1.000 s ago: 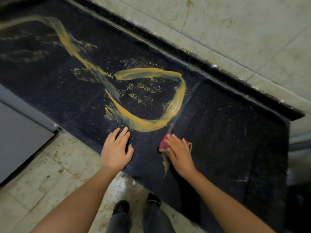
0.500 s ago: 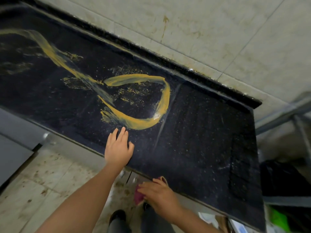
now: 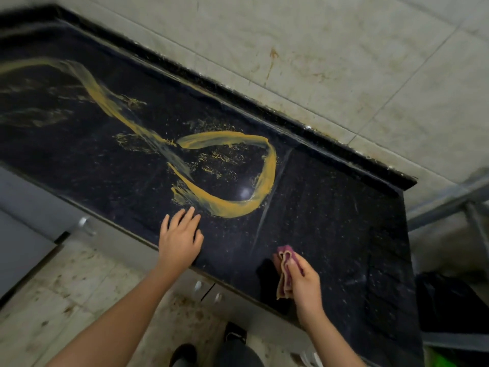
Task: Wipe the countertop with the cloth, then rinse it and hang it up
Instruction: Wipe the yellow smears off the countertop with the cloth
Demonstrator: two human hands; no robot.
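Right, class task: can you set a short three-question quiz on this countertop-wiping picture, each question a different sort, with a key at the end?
1. True or false: the yellow smear on the countertop has been wiped away.
2. Which hand grips the cloth? A) the left B) the right C) both
3. Fill in: the left hand rests flat, fingers straight, on the ____.

Key
1. False: the smear is there, beyond the fingertips.
2. B: the right hand holds it bunched, near the front edge.
3. countertop
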